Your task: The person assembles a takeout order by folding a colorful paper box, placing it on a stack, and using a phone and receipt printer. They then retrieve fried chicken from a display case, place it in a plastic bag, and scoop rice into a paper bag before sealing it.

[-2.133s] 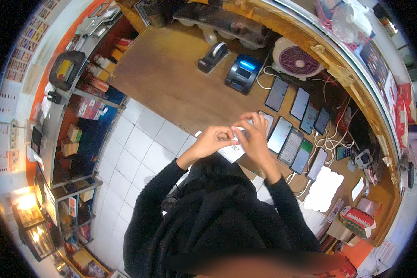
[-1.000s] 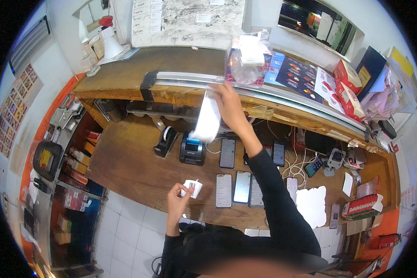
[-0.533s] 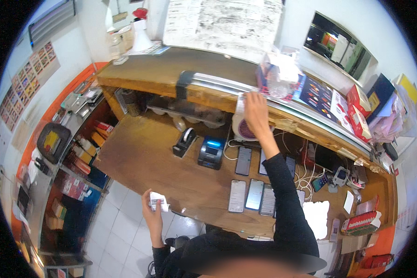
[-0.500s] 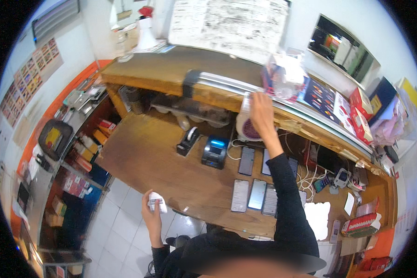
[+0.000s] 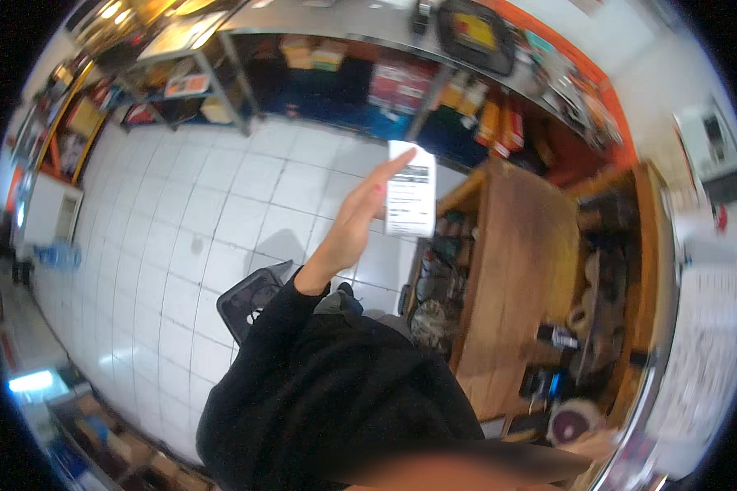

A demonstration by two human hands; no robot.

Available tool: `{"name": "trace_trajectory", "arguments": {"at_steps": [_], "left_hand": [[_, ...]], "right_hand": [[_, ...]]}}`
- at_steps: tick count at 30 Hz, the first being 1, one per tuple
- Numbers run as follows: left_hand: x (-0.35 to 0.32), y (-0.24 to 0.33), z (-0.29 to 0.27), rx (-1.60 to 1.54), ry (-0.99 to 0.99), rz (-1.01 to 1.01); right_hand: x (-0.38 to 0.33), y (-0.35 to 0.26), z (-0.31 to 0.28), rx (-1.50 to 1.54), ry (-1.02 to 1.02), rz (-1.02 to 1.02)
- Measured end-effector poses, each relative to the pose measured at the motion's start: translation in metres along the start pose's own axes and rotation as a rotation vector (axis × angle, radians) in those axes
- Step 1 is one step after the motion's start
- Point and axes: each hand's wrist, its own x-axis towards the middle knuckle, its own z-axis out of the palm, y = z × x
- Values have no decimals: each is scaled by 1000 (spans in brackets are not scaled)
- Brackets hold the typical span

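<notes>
- We see one hand [image 5: 354, 219] raised in front of us over the white tiled floor [image 5: 180, 213], on an arm in a black sleeve [image 5: 262, 344]; we take it for our left hand, though the view is turned and we cannot be sure.
- Its fingers are stretched out almost straight, and a white paper slip [image 5: 409, 190] with dark print sits at the fingertips, pinched lightly there; how the thumb presses it we cannot tell.
- The slip hangs upright in the air, just beside the edge of the wooden counter [image 5: 512, 278] and above the floor tiles.
- Our other hand does not show, so we cannot say how its fingers stand.
- The open shelf under the counter [image 5: 434, 286] holds a dark jumble of small things, too blurred to name.
- On the counter's far side a compartment holds a tape dispenser [image 5: 585, 307] and a small machine with a blue lit screen [image 5: 549, 383].
- A round fan-like thing [image 5: 571, 424] lies near the lower end of the counter.
- Along the wall, racks [image 5: 467, 98] carry boxes and packets in red, orange and yellow; a metal shelf stand [image 5: 188, 82] at the upper left carries flat packs.
- A dark stool or chair [image 5: 250, 299] stands on the floor just beside our body.
</notes>
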Motion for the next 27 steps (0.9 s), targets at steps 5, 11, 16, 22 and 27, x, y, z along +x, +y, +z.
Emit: {"name": "trace_trajectory", "arguments": {"at_steps": [5, 11, 16, 22, 27], "left_hand": [[22, 16, -54, -69, 36, 18], [47, 19, -117, -3, 200, -79], [83, 27, -177, -180, 238, -57], [133, 51, -294, -166, 421, -41], [108, 63, -361, -127, 678, -75]], "right_hand": [[-112, -157, -15, 322, -355, 185], [-203, -359, -15, 669, -963, -334], [-221, -598, -36, 1221, -1111, -559], [-247, -893, -166, 1714, -1692, -579], [-266, -1058, -388, 2179, -2473, -809]]}}
